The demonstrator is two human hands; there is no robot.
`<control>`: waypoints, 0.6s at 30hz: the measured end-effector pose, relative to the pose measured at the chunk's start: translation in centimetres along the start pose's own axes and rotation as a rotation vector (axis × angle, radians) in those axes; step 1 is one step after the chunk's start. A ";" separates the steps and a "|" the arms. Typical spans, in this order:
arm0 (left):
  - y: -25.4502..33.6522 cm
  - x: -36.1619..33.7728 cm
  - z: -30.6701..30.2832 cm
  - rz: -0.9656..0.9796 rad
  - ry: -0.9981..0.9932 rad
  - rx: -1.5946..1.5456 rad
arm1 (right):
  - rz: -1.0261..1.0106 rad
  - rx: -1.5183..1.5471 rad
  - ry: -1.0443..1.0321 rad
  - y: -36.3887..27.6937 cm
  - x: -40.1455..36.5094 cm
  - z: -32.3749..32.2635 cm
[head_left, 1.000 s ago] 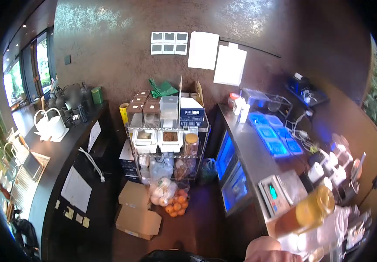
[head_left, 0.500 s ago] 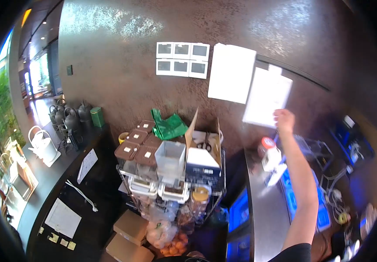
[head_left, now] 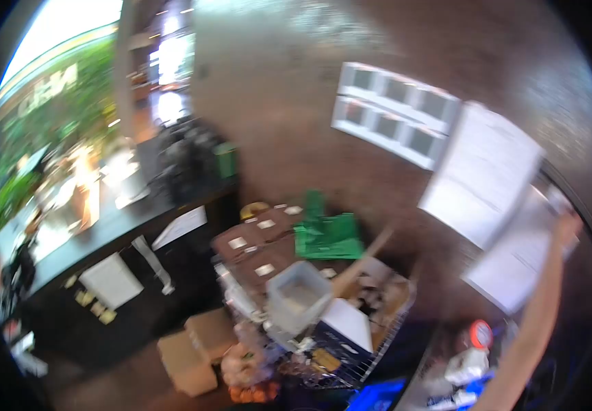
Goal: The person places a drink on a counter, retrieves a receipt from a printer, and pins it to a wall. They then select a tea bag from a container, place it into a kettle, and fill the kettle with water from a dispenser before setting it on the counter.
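Observation:
My right hand [head_left: 569,226] reaches up to the wall at the far right, beside the upper right part of a hanging white sheet [head_left: 515,250]. A small pale tab [head_left: 557,200] shows just above the hand. Motion smears the fingers, so whether they grip anything does not show. Left of this sheet hangs a larger sheaf of white paper [head_left: 484,175], its lower right side close to the first sheet. My left hand is out of view.
Below stands a wire rack with brown-lidded bins [head_left: 255,240], a clear plastic tub [head_left: 300,294], a green bag [head_left: 330,233] and an open carton [head_left: 392,301]. A red-lidded jar [head_left: 481,334] is at lower right. Cardboard boxes [head_left: 187,363] lie on the floor.
The view has swung left and tilted, so the wall and rack appear further right. My right hand has moved from the sheet's lower right edge up to near its top.

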State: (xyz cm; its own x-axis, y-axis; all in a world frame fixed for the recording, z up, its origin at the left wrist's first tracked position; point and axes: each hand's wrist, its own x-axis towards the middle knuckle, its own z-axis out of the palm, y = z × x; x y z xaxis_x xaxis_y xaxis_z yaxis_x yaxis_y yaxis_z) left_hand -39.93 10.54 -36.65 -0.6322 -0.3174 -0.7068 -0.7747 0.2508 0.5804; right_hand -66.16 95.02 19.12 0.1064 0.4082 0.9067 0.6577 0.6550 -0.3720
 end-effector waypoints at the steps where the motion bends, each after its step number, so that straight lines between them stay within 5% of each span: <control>1: -1.5 -1.3 0.3 -0.014 0.029 -0.013 | -0.065 0.021 -0.010 -0.4 0.2 0.7; 3: -4.7 -3.7 0.7 -0.039 0.093 0.006 | -0.170 0.103 -0.025 -1.6 -0.2 2.0; 4: -10.0 -1.2 0.1 -0.100 -0.090 -0.030 | -0.202 0.157 -0.030 -2.3 -0.6 2.5; 8: -14.3 -3.5 1.9 -0.327 0.227 -0.104 | -0.247 0.482 -0.124 -10.2 -5.6 0.1; 12: -17.1 -7.9 2.5 -0.508 0.316 -0.127 | -0.255 0.889 -0.343 -17.9 -14.4 -8.6; 14: -22.1 -8.3 3.5 -0.545 0.235 -0.102 | -0.261 1.105 -0.520 -21.6 -20.1 -14.5; 15: -29.1 -4.9 6.3 -0.723 0.197 -0.105 | -0.270 1.212 -0.639 -23.5 -23.1 -17.7; 16: -24.3 -11.2 4.3 -0.583 0.168 -0.852 | -0.272 1.320 -0.777 -25.5 -26.1 -21.2; 18: -28.7 -13.3 2.6 -0.600 0.045 -0.995 | -0.278 1.503 -1.101 -29.8 -33.0 -28.0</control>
State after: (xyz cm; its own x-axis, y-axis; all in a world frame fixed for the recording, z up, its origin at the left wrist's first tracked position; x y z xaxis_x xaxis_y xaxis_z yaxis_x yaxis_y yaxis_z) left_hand -9.29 9.93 -44.91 -0.1495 -0.1794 -0.9724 -0.5894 -0.7734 0.2333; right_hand -68.43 44.24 5.90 -0.7376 -0.0218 0.6749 -0.6087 0.4541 -0.6506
